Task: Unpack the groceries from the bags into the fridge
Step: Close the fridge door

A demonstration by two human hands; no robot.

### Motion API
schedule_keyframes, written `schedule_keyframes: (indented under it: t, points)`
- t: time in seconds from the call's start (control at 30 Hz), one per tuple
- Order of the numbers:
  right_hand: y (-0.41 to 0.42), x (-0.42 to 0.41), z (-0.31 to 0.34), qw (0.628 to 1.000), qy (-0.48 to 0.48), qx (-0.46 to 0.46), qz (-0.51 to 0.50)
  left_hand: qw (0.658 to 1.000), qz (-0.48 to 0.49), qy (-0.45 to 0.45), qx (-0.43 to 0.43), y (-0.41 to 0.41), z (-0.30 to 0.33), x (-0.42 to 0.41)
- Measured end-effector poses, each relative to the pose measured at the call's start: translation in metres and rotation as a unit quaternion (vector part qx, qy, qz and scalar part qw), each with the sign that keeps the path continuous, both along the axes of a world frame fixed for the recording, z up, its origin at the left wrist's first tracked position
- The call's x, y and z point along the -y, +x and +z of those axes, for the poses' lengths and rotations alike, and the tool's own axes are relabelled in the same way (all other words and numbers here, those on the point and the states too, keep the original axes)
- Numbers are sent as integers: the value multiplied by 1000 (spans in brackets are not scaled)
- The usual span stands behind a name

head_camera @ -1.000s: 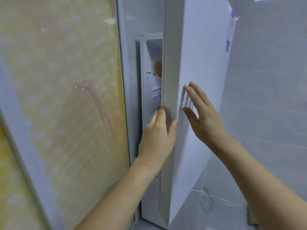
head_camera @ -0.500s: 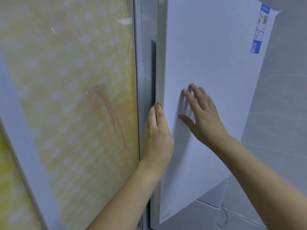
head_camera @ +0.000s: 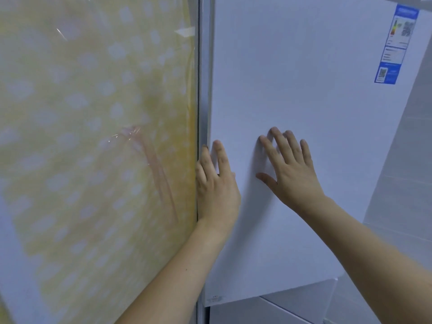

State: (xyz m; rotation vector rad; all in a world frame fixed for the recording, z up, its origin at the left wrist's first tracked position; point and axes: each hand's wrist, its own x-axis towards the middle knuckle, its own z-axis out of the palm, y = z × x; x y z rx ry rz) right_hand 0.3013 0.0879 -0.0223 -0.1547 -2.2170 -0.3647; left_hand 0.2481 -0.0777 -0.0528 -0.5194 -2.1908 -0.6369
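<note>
White fridge door (head_camera: 304, 101) fills centre-right, apparently flush with the cabinet; edge seam blurred. Yellow dotted glass panel (head_camera: 93, 136) to its left. Right hand (head_camera: 289, 169) flat on door, fingers spread, released. Left hand (head_camera: 216, 183) straight-fingered at door's left edge. Energy label (head_camera: 395, 45) top right.

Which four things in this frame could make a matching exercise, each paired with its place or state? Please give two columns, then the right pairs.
Things:
1. left hand
2. right hand
3. energy label
4. yellow dotted panel

Places or states:
A. stuck near the fridge door's upper right corner
B. fingers spread, flat on the door's white face
C. fills the left of the view, behind a glossy surface
D. along the door's left edge, fingers straight

Pairs: 1-D, 2-B, 3-A, 4-C
</note>
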Motion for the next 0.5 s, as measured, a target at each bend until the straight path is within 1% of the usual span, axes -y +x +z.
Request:
schedule_keyframes:
  t: [0.17, 0.37, 0.5]
  points:
    - [-24, -17, 4, 998, 21, -31, -49, 998, 9, 51, 34, -28, 5, -27]
    - [-53, -52, 5, 996, 12, -37, -82, 990, -39, 119, 64, -70, 9, -50]
    - [-75, -68, 2, 991, 53, -78, -94, 982, -80, 142, 94, -97, 13, -65]
